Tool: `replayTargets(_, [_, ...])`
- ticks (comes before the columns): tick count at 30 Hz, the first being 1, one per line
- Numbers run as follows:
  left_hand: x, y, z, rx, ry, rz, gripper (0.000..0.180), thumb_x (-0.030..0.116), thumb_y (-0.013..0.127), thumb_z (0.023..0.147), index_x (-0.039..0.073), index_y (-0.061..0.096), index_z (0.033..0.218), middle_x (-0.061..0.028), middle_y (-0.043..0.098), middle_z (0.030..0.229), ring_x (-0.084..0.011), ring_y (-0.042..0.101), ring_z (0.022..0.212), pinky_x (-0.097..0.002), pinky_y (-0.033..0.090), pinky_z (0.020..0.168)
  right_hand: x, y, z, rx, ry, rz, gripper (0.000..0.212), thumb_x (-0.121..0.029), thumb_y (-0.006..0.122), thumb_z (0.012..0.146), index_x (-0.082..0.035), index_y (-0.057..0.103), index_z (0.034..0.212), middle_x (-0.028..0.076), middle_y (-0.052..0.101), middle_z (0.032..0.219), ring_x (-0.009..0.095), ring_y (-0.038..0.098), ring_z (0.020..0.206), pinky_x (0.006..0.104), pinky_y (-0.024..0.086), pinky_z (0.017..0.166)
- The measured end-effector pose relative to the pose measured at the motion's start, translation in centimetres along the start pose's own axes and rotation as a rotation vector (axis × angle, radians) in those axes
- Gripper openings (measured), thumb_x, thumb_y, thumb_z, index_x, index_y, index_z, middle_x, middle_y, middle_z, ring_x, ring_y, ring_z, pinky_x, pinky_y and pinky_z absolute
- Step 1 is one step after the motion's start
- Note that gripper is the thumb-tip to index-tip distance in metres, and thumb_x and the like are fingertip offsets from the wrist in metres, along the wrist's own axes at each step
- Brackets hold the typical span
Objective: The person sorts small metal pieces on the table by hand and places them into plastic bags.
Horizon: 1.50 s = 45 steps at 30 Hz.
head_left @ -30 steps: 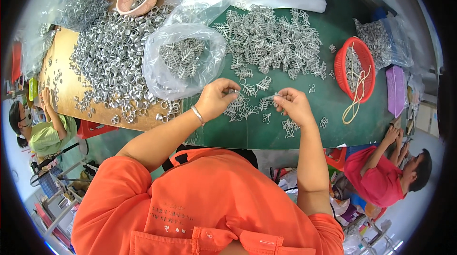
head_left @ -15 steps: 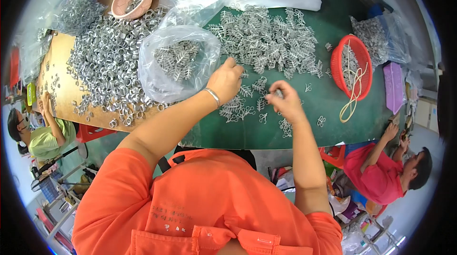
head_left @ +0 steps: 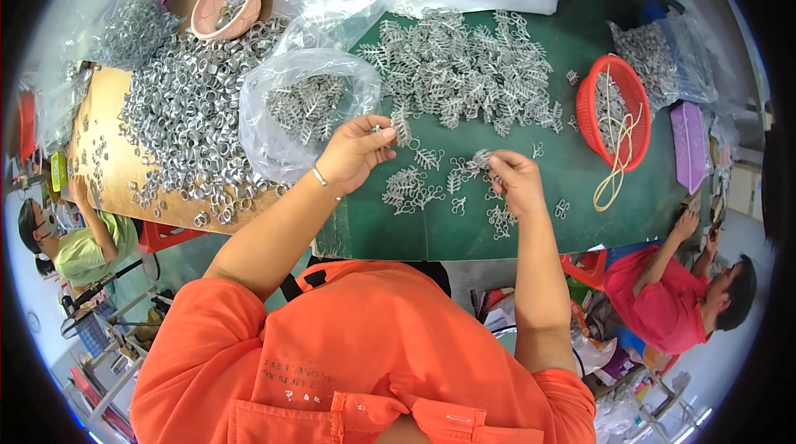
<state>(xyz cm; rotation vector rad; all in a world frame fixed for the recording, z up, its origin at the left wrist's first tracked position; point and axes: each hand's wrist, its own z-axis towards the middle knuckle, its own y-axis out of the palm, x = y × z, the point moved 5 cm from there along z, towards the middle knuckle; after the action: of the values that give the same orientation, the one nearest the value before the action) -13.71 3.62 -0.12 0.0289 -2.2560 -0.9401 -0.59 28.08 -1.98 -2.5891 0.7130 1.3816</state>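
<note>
My left hand [head_left: 356,152] pinches a small silver branch-shaped metal piece [head_left: 402,126] beside the open clear plastic bag [head_left: 255,125]. That bag holds a heap of similar pieces [head_left: 307,106]. To the right, my right hand [head_left: 520,184] is closed on another silver metal piece [head_left: 480,161], just above the green tabletop. A few loose metal pieces [head_left: 406,189] lie between and below my hands. Beyond them spreads a large pile of the same branch-shaped pieces [head_left: 460,67].
Left of the bag is a big heap of silver rings [head_left: 195,96] on a tan board. A peach basket [head_left: 217,25] stands behind it. At right are a red basket [head_left: 587,116] with a cord and a purple tray [head_left: 688,145]. Two people sit at either side.
My left hand has drawn back left toward the bag and turned, showing the piece in its fingers. My right hand has shifted slightly right and down, its piece now more visible.
</note>
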Motion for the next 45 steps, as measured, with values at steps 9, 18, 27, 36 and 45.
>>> replayTargets(9, [-1.6, 1.7, -0.9, -0.15, -0.125, -0.187, 0.045, -0.001, 0.055, 0.086, 0.004, 0.041, 0.129, -0.0106, 0.058, 0.109, -0.0171, 0.06, 0.09, -0.0294, 0.054, 0.08, -0.9, 0.1, 0.7, 0.153, -0.026, -0.224, 0.015, -0.01, 0.067, 0.081, 0.003, 0.066, 0.089, -0.002, 0.057, 0.066, 0.004, 0.043, 0.05, 0.0191, 0.033, 0.042])
replayTargets(18, [-1.9, 1.3, -1.1, -0.135, -0.219, -0.068, 0.034, 0.01, 0.06, 0.084, 0.003, 0.051, 0.115, -0.0041, 0.058, 0.095, -0.0151, 0.059, 0.079, -0.0255, 0.047, 0.062, -0.9, -0.5, 0.6, 0.207, -0.006, 0.08, 0.02, -0.012, 0.068, 0.081, 0.004, 0.062, 0.09, -0.003, 0.049, 0.061, 0.004, 0.038, 0.047, 0.0204, 0.03, 0.041])
replayTargets(27, [-1.8, 2.9, 0.5, 0.06, -0.174, 0.732, 0.01, 0.012, 0.066, 0.079, 0.006, 0.061, 0.085, -0.003, 0.056, 0.073, -0.0197, 0.061, 0.072, -0.0328, 0.049, 0.058, -0.8, -1.2, 0.4, 0.228, 0.087, 0.009, 0.025, -0.018, 0.071, 0.079, 0.005, 0.061, 0.086, -0.005, 0.046, 0.059, 0.002, 0.034, 0.046, 0.0195, 0.026, 0.039])
replayTargets(36, [-2.8, 4.7, 1.9, -0.148, 0.538, 1.661, 0.027, 0.005, 0.07, 0.068, 0.006, 0.062, 0.093, -0.0095, 0.057, 0.089, -0.0287, 0.059, 0.077, -0.0369, 0.048, 0.068, -1.1, 1.8, -1.3, -0.111, 0.028, -0.039, 0.018, -0.009, 0.064, 0.079, -0.005, 0.061, 0.096, 0.004, 0.062, 0.08, 0.012, 0.058, 0.057, 0.024, 0.041, 0.039])
replayTargets(45, [-1.5, 1.8, -0.3, -0.042, -0.067, 0.506, 0.012, 0.007, 0.065, 0.08, 0.003, 0.06, 0.09, -0.0044, 0.059, 0.083, -0.0196, 0.062, 0.079, -0.0256, 0.046, 0.061, -0.1, 0.8, -1.8, -0.081, -0.015, 0.032, 0.017, -0.016, 0.061, 0.084, 0.0, 0.063, 0.089, 0.003, 0.06, 0.073, 0.011, 0.055, 0.058, 0.0219, 0.042, 0.043])
